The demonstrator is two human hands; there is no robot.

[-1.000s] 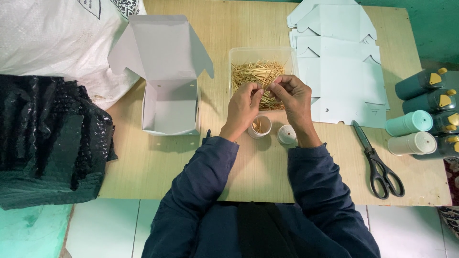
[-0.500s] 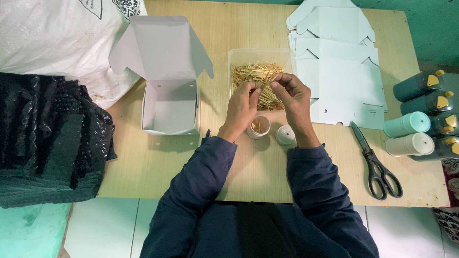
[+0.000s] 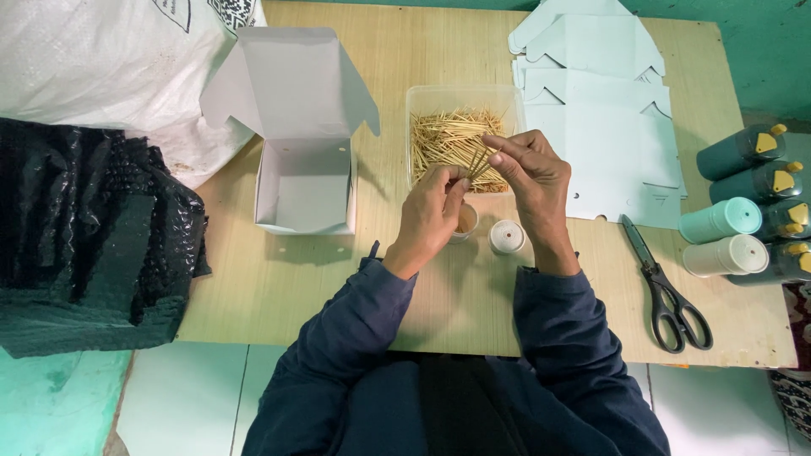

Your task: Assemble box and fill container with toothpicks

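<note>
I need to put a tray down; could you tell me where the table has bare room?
Bare wood lies between the open box and the near table edge, and between the right hand and scissors. The far right is crowded with bottles and flat cartons.

A small bundle of toothpicks (image 3: 478, 160) sits just above the middle of the frame, thin pale wooden sticks gathered roughly parallel and tilted slightly, pinched between the fingertips of the left hand (image 3: 429, 218) and the right hand (image 3: 532, 181). Right behind them, a clear rectangular plastic tub (image 3: 422, 100) holds a loose heap of the same sticks. Just below the hands a small round open container (image 3: 465, 221) stands upright on the worktop (image 3: 279, 279), with its white round cap (image 3: 507, 236) lying beside it to the right.
</note>
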